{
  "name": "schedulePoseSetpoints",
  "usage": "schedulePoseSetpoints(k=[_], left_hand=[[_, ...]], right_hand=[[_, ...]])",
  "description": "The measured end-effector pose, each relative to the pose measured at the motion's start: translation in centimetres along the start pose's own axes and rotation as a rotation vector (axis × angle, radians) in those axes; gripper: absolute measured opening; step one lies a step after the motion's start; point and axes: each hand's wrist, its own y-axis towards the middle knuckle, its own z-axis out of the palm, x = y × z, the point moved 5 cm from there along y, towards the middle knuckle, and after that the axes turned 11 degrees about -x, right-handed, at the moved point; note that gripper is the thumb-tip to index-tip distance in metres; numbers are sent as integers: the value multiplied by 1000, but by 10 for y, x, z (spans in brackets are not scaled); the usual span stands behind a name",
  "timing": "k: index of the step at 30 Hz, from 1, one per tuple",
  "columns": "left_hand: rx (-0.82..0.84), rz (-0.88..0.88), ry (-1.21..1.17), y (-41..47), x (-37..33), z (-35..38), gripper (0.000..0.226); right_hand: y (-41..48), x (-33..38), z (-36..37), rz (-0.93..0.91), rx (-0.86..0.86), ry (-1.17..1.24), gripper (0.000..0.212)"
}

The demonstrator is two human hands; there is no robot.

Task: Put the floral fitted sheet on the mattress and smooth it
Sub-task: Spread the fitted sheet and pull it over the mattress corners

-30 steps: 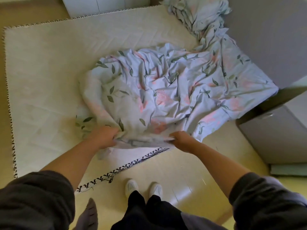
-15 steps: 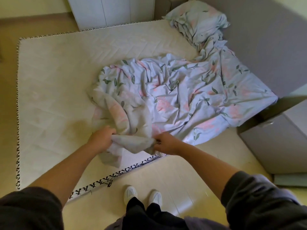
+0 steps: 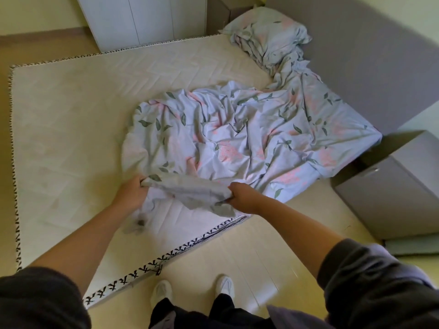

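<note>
The floral fitted sheet (image 3: pixel 237 138), pale blue with pink flowers and green leaves, lies crumpled over the right half of the cream quilted mattress (image 3: pixel 71 119). Its right part is stretched over the mattress corner beside the grey headboard. My left hand (image 3: pixel 133 193) grips the sheet's near edge, fingers closed on the fabric. My right hand (image 3: pixel 242 198) holds the same edge about a forearm's length to the right. A bunched strip of the hem hangs between both hands, above the mattress's near edge with its black-patterned piping.
A matching floral pillow (image 3: pixel 268 36) rests at the far right corner against the grey headboard (image 3: pixel 368 55). A grey nightstand (image 3: pixel 392 193) stands at the right. White wardrobe doors (image 3: pixel 142 17) rise behind the mattress. My feet in white shoes (image 3: pixel 161 290) stand on the light floor.
Both hands have gathered the sheet's near edge into a bunch and pulled it slightly toward me. The view has tilted up, showing more of the pillow and wardrobe.
</note>
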Motion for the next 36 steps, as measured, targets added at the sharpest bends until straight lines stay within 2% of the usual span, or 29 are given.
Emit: schedulePoseSetpoints(k=[2,3,5,7,9,10,11,12,14,15,16,17,19,20,21,23,24,26,28,30,33,34,36], left_hand=[[134,170,-119,-13,-32,7,19],[232,318,-75,-22,-41,9,23],[334,499,237,-19,-23,-4,35],[238,403,357,11,24,-30,29],[117,137,163,29,58,-55,8],[89,51,-2,28,61,-60,6],[100,63,-131,25,54,-61,8],[137,77,-225,21,49,-58,20],[238,271,-33,12,50,-49,37],[197,269,68,18,61,-54,34],[146,172,85,27,77,-62,25],[83,99,33,34,90,-71,16],[45,14,-176,39,98,-81,15],[80,43,-204,37,97,-85,14],[174,178,-95,32,90,-84,14],[478,474,325,14,102,-86,31],[578,511,574,8,119,-94,41],[683,340,923,2,166,-119,57],[800,115,1083,-12,199,-140,71],[848,-7,1102,-25,227,-143,72],[804,-24,1062,-36,253,-139,68],[825,-28,1046,-40,259,-136,70],[892,-50,950,-49,264,-124,78]], right_hand=[[5,21,11,25,-51,84,27],[6,31,16,42,-80,119,29],[7,48,22,58,-119,173,33],[3,59,26,33,-83,132,45],[1,66,34,0,-35,-85,54],[1,69,39,-4,-40,-199,51],[3,73,45,7,-65,-271,46],[4,77,48,42,-104,-285,40],[3,81,50,162,-169,-184,32],[1,83,49,202,-184,-118,28],[0,85,49,215,-183,-55,25],[-1,90,50,211,-174,-8,23],[-1,104,58,203,-126,-15,21],[2,111,67,219,-89,-50,23],[4,114,74,246,-50,-79,24],[9,125,91,245,52,-118,19],[11,131,98,222,122,-138,16],[14,144,113,153,286,-200,18],[16,159,132,80,434,-256,22],[21,173,153,35,510,-290,28],[30,187,172,-35,497,-366,49],[32,189,175,-52,505,-369,51],[34,184,177,-57,541,-337,42]])
